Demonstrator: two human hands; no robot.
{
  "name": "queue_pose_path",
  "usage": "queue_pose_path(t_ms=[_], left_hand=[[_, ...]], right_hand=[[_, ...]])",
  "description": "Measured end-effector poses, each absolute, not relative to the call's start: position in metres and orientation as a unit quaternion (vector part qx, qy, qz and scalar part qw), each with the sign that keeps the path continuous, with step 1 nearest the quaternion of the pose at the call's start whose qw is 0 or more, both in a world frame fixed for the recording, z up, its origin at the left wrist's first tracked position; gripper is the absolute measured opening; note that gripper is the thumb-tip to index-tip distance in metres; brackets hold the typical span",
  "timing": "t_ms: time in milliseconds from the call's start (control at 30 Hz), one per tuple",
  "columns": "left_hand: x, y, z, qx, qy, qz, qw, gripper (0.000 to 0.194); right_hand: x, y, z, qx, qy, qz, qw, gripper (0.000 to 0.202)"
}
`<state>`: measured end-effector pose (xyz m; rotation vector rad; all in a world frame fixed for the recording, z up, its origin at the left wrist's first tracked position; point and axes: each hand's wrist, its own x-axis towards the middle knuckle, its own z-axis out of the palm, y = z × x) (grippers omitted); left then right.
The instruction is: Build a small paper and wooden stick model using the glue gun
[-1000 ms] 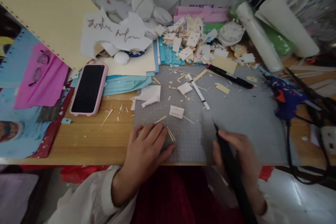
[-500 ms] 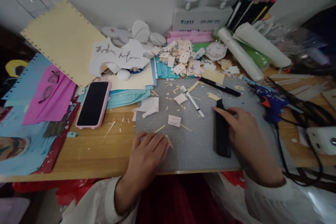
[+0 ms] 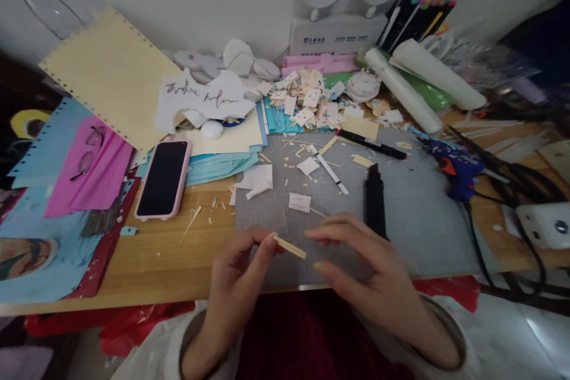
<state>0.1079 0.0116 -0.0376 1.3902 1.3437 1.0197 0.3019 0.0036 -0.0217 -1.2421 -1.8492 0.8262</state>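
Observation:
Between thumb and fingers, my left hand (image 3: 243, 276) pinches one end of a thin cream strip (image 3: 291, 247), held above the front of the grey cutting mat (image 3: 423, 219). My right hand (image 3: 369, 276) is just right of the strip's free end, thumb and fingers apart, with nothing in them. Beyond the right hand a black utility knife (image 3: 374, 202) lies on the mat. A small white piece with printed lines (image 3: 300, 202) lies behind the strip. Farther back are a white pen (image 3: 329, 170), a black marker (image 3: 371, 144) and several cream paper scraps (image 3: 308, 166).
A pink-cased phone (image 3: 163, 178) lies left of the mat, near blue paper sheets (image 3: 218, 167). At the back is a heap of small cream pieces (image 3: 307, 98). On the right are a blue glue gun (image 3: 458, 166), scissors (image 3: 512, 172) and a white power strip (image 3: 545, 227).
My right hand has let go of the utility knife, which stays on the mat, and moved left. My left hand has lifted the cream strip off the mat.

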Motion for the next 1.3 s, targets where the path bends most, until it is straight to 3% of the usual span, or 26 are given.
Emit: queue_pose_path(t_ms=[100,367,633,733,967,1200,1300], left_hand=[[0.109,0.005,-0.036,0.557,0.539,0.421,0.471,0.02],[0.108,-0.001,-0.042,0.551,0.54,0.426,0.472,0.017],[0.106,0.0,-0.046,0.554,0.557,0.432,0.443,0.017],[0.103,0.001,-0.049,0.547,0.574,0.431,0.431,0.018],[0.092,0.001,-0.061,0.577,0.588,0.417,0.384,0.014],[0.086,0.014,-0.079,0.73,0.55,0.388,0.119,0.013],[0.087,0.021,-0.08,0.776,0.521,0.348,0.067,0.013]], right_hand=[[0.284,0.009,-0.025,-0.48,-0.679,0.406,0.379,0.003],[0.275,0.01,-0.034,-0.48,-0.539,0.53,0.445,0.009],[0.28,0.011,-0.051,-0.502,-0.476,0.535,0.485,0.014],[0.29,0.015,-0.051,-0.546,-0.511,0.472,0.467,0.016],[0.324,0.033,-0.058,-0.604,-0.715,0.153,0.317,0.008],[0.341,0.032,-0.062,-0.598,-0.743,0.073,0.292,0.022],[0.347,0.023,-0.056,-0.631,-0.707,0.027,0.317,0.02]])
